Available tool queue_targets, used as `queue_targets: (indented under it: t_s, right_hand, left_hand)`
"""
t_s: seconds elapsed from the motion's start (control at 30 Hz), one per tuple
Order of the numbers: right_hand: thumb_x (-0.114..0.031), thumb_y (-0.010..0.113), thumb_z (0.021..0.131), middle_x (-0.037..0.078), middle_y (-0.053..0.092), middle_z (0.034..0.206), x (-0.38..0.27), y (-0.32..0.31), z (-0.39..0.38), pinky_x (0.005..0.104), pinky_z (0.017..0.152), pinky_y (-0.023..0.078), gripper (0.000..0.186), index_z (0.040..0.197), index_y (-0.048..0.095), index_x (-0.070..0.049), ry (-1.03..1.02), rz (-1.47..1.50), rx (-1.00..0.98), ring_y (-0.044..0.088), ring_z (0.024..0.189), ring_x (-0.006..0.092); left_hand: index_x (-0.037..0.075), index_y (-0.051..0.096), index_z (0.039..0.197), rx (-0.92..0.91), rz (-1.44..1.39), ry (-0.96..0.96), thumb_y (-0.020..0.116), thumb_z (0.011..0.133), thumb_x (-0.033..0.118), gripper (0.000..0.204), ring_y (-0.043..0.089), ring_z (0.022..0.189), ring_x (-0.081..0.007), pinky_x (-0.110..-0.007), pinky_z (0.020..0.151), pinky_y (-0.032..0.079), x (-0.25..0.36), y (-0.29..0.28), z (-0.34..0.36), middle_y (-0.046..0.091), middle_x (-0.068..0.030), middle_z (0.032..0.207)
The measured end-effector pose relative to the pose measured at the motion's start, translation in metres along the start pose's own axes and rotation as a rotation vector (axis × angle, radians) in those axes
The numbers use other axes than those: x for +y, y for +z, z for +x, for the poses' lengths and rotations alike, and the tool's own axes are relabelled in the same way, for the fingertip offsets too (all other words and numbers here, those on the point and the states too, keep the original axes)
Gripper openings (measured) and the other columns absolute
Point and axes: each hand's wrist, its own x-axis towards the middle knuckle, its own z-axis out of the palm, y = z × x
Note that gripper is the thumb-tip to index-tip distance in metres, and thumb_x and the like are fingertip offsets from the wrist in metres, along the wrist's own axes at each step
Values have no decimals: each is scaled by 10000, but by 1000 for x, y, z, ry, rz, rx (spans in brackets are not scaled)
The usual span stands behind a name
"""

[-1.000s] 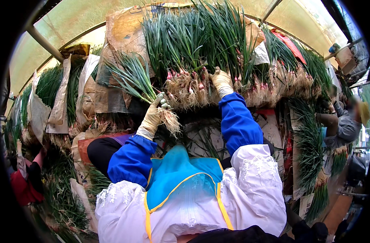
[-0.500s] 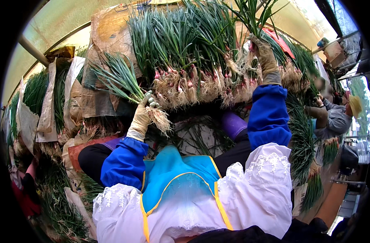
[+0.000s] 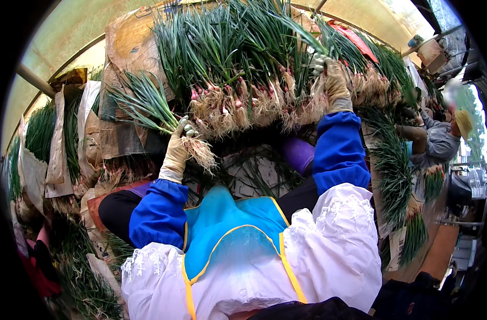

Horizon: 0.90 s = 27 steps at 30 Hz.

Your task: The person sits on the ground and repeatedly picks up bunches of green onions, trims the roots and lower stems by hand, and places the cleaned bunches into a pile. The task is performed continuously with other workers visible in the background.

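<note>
In my left hand [image 3: 177,152], which wears a pale glove with grey fingertips, is a bunch of spring onions [image 3: 155,109]. Its green leaves fan to the upper left, and whitish roots hang out on the right. My right hand [image 3: 334,80], gloved the same way, is at the right part of a long heap of spring onions [image 3: 222,64]. Its fingers are curled round some spring onions whose leaves slant to the upper left; their lower ends are partly hidden by the hand. Reddish bulbs and tangled roots line the heap's near edge.
Brown sheeting [image 3: 131,42] lies left of the heap. More spring onions [image 3: 385,165] line the right side, and others [image 3: 83,266] cover the lower left. A person in a straw hat [image 3: 438,138] sits at the far right. A metal pole [image 3: 35,80] crosses the upper left.
My right hand has turned and come slightly down; the leaves it holds now lean left instead of standing up. The left hand keeps its bunch. The whole view has shifted a little.
</note>
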Motion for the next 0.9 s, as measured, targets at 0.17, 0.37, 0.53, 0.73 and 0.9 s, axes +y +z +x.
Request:
queue_targets:
  t_s: [0.17, 0.37, 0.53, 0.73, 0.9]
  right_hand:
    - [-81, 543, 847, 39, 616, 778, 3, 34, -4, 200, 517, 430, 135, 932, 584, 15, 75, -454, 101, 540, 589, 97]
    - [-347, 698, 717, 187, 573, 1093, 93, 51, 9, 332, 795, 466, 705, 1261, 410, -2, 166, -1701, 53, 583, 911, 274]
    - [-238, 663, 685, 166, 258, 1331, 126, -29, 4, 295, 987, 276, 789, 1338, 237, -117, 201, -1923, -125, 296, 1214, 285]
    - [-182, 611, 817, 89, 642, 815, 54, -38, -104, 264, 650, 495, 298, 1013, 581, 41, 427, -600, -37, 609, 706, 164]
    - [-224, 605, 828, 91, 629, 876, 29, -59, -245, 282, 670, 497, 393, 1118, 524, 28, 102, 26, 119, 603, 738, 169]
  left_hand:
    - [49, 558, 978, -19, -78, 29, 553, 858, 121, 140, 509, 616, -125, -285, 622, 478, -4, 20, -2, 534, -22, 711]
    - [55, 577, 1006, -72, -139, -29, 548, 864, 125, 161, 439, 566, -102, -239, 587, 427, -12, 20, 0, 477, 8, 665]
    - [48, 549, 1015, 6, -30, 9, 531, 875, 127, 162, 426, 563, -88, -260, 653, 424, -23, 22, 3, 464, 23, 663]
    - [15, 535, 1043, -22, -91, 39, 475, 905, 132, 191, 421, 594, -82, -232, 629, 400, -8, -10, 5, 436, 15, 675]
    - [16, 515, 1081, -171, -188, -43, 479, 901, 119, 211, 395, 604, -81, -224, 643, 381, -7, -28, 9, 398, 21, 692]
